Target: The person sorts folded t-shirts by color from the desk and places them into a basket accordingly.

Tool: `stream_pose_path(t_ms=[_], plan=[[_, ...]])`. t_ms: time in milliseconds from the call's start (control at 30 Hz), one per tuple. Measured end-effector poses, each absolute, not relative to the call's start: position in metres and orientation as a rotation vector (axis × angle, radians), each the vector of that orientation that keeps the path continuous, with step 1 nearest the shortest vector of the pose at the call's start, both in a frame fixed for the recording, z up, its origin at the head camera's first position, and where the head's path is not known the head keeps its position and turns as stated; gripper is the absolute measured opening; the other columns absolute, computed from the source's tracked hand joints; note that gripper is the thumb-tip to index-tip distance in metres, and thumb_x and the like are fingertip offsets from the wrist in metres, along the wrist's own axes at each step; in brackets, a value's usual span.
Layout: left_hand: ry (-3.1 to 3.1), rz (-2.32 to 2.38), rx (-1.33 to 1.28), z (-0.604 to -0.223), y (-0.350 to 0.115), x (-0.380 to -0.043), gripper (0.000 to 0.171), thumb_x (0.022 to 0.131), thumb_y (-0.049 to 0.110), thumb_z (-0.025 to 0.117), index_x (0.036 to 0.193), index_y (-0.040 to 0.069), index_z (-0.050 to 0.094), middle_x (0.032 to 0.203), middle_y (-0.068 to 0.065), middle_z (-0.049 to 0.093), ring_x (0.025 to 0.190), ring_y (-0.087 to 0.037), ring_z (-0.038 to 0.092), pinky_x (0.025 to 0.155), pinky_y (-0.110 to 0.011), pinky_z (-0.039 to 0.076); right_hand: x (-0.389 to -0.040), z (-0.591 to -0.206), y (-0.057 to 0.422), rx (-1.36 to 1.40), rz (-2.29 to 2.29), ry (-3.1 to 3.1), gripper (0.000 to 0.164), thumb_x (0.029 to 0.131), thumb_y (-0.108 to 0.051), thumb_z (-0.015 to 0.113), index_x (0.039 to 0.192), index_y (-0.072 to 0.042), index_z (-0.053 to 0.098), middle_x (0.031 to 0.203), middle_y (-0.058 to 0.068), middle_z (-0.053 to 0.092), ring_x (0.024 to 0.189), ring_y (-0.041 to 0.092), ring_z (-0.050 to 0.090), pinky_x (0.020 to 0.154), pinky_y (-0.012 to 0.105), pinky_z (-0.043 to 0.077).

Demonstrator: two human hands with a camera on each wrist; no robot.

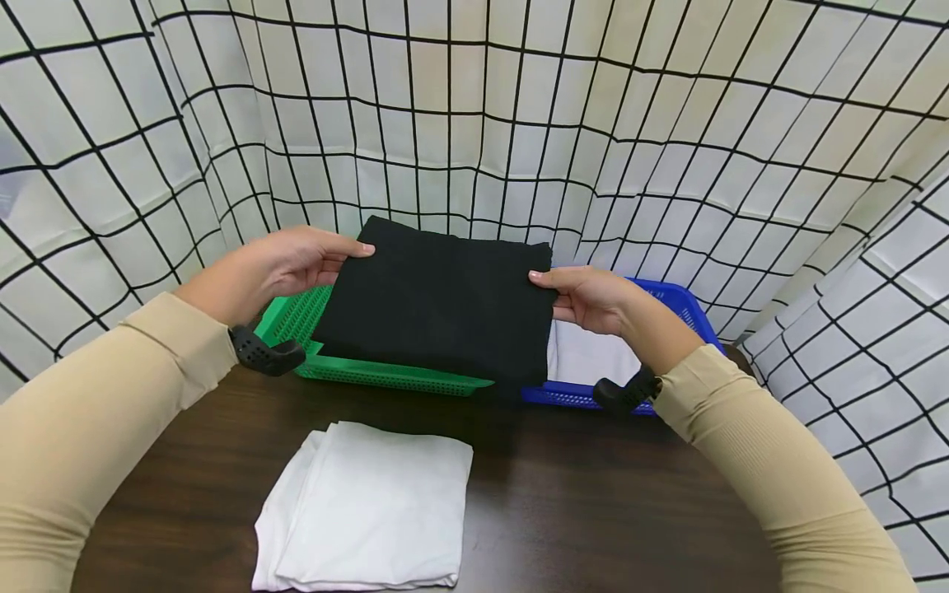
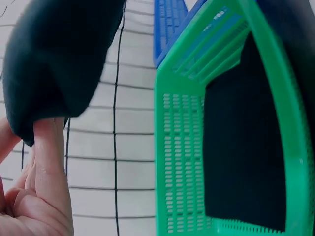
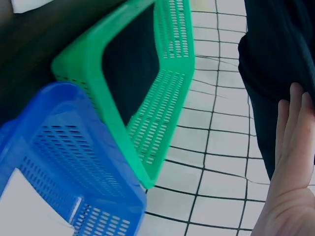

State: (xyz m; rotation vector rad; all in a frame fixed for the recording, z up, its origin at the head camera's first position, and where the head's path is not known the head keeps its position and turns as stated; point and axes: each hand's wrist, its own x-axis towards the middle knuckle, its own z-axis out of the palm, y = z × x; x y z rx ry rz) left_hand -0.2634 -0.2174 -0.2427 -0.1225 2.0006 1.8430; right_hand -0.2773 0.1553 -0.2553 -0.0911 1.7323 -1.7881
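Both hands hold up a folded black cloth [image 1: 445, 305] by its two sides, over the green basket [image 1: 385, 375]. My left hand [image 1: 306, 257] pinches its upper left corner, thumb on top and fingers beneath. On the right edge, near the upper corner, my right hand [image 1: 593, 298] grips it the same way. Inside the green basket lies another dark folded cloth [image 2: 241, 147], seen in both wrist views. The held cloth hides much of that basket in the head view.
To the right of the green basket stands a blue basket [image 1: 685, 305] with a white cloth [image 1: 593, 354] in it. A folded white cloth [image 1: 378, 506] lies on the dark wooden table [image 1: 593, 502], nearer the front. Behind the baskets hangs a white curtain with black grid lines [image 1: 460, 107].
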Motion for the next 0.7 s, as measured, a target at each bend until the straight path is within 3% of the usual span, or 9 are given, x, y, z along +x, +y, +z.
stream_pose_path(t_ms=[700], plan=[[2.062,1.935,-0.289,-0.208,-0.232,-0.293,0.008,0.085,0.015,0.079,0.082,0.015,0.071,0.074,0.003,0.075,0.068,-0.010,0.073,0.067,-0.023,0.061,-0.318,-0.231,0.122,-0.035,-1.879,1.708,0.014,0.100,-0.013,0.058,0.094,-0.009,0.071,0.086,0.004,0.076,0.076,0.014,0.074,0.070,0.024,0.061]])
